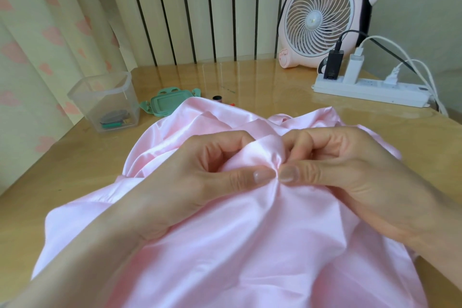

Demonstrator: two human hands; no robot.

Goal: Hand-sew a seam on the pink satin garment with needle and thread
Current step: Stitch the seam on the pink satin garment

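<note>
Both thumbs [262, 175]: meeting on one fold.
Left hand [190, 182]: fingers [220, 139] pinching my pink satin garment [250, 245].
Right hand [355, 172]: pinching the same fold.

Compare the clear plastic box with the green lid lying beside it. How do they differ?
The clear box is see-through and colourless; the green lid is opaque. The box stands tall and open-topped; the lid lies low and flat. The box holds small items at its bottom; the lid carries nothing. Both rest on the wooden table.
</note>
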